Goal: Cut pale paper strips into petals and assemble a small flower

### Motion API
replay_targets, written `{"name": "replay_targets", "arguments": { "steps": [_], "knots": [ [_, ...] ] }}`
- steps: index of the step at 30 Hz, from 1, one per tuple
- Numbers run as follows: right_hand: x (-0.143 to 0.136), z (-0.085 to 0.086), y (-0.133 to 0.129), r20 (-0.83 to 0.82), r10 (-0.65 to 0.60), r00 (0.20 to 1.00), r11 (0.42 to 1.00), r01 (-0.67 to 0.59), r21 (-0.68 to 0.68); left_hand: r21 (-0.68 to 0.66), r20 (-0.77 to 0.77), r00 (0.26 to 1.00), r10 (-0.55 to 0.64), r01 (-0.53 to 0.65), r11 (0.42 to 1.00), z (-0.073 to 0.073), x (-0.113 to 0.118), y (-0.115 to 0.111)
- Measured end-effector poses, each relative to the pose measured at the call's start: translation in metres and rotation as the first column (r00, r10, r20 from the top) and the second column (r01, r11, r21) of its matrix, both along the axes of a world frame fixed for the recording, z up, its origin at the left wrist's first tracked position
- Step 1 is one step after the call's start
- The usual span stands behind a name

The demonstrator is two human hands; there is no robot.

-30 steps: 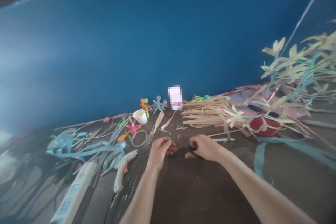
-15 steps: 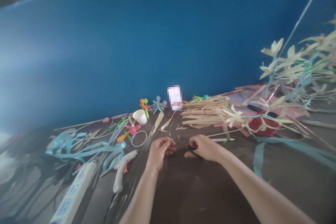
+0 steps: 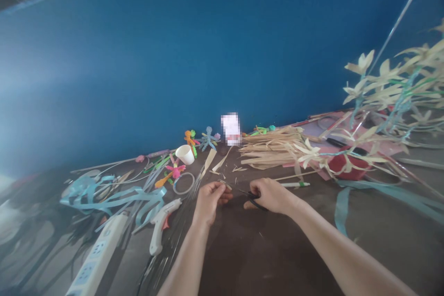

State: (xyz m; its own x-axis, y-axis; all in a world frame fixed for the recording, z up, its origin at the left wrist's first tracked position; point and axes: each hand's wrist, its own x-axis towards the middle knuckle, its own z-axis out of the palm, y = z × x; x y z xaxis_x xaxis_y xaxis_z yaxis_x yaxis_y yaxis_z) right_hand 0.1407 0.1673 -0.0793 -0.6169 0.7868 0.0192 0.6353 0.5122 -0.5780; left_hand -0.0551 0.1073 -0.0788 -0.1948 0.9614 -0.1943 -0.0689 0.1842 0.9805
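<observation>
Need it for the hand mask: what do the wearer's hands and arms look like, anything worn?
Left hand and right hand are bare, no gloves. Left forearm and right forearm show no sleeves as far as the picture edge. No watch, bracelet or markings visible; too blurred to rule out a thin ring.

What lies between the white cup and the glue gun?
Between cup and glue gun, the head view shows a greyish ring, a pink figure beside it.

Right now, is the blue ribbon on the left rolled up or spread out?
Spread out: the blue ribbon lies in loose loops and curls, one of them beside the white glue gun.
</observation>
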Motion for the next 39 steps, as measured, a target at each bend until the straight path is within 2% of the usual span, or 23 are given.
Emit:
{"name": "replay_targets", "arguments": {
  "steps": [6,13,27,39],
  "knots": [
    [-0.0006,0.0011,-0.0006,-0.008,-0.017,1.000,1.000,0.017,0.026,-0.001,0.023,1.000,0.003,-0.003,1.000,0.0016,0.0013,0.0005],
    [0.0004,0.0018,0.0000,-0.017,-0.004,1.000,1.000,0.004,-0.003,-0.004,0.028,1.000,-0.005,0.006,1.000,0.0025,0.0014,0.0004],
    [0.0057,0.0082,0.0024,0.003,0.037,0.999,0.998,-0.037,-0.043,-0.013,-0.077,0.995,-0.067,0.066,0.998,0.0060,0.0012,-0.0013],
    [0.0028,0.0055,0.0010,-0.041,-0.044,0.998,0.997,0.041,-0.060,0.011,-0.034,0.999,-0.036,0.036,0.999,0.0046,0.0026,-0.0015]
  ]
}}
